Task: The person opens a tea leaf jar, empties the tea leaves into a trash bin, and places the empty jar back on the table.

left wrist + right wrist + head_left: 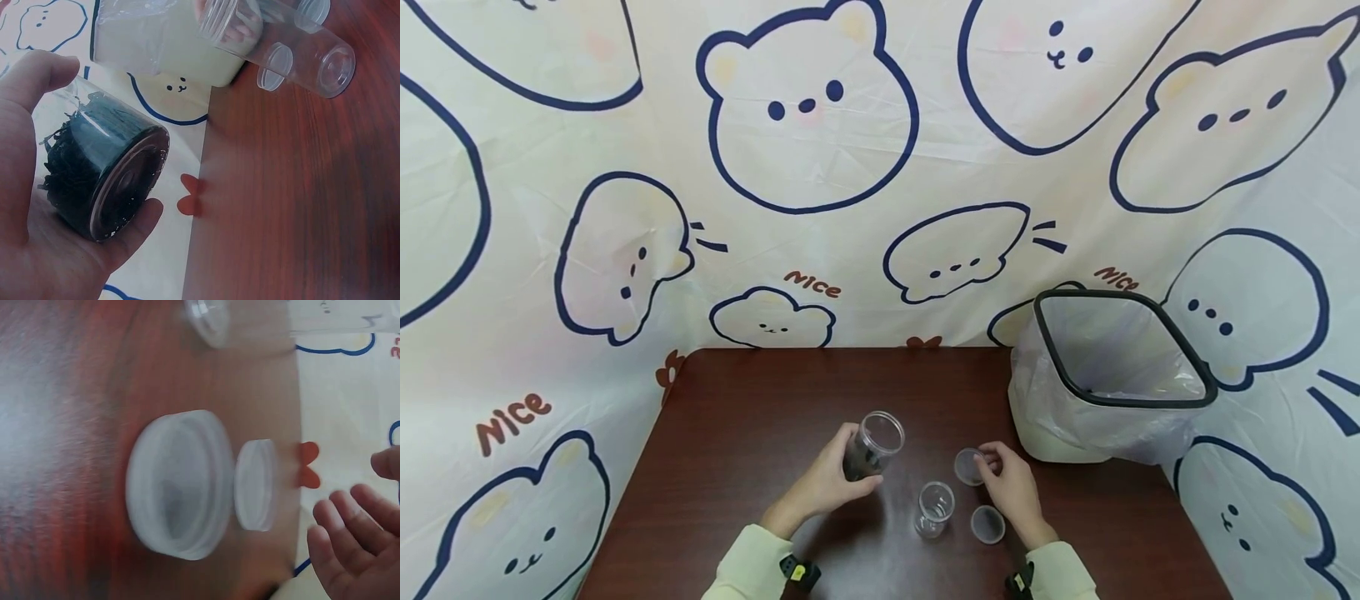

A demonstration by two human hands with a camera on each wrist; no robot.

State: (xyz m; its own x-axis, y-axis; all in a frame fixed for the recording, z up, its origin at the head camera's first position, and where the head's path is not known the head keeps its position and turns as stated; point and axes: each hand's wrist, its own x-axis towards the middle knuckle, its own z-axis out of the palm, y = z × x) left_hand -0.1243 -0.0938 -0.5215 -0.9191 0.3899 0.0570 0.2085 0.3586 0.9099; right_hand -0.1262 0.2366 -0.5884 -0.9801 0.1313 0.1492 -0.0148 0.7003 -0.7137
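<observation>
My left hand grips a clear jar around its side, tilted above the table. Dark, shredded dried leaves fill part of it in the left wrist view. A second clear jar stands upright on the table, between my hands. To its right, two round translucent lids lie on the tabletop: a near lid and a far lid. My right hand is beside the far lid, its fingertips at the edge in the head view. In the right wrist view its fingers are loosely bent, with nothing between them.
A bin with a dark rim and a clear bag liner stands at the table's back right corner. The dark brown wooden table meets a cream cloth printed with cartoon bears behind it.
</observation>
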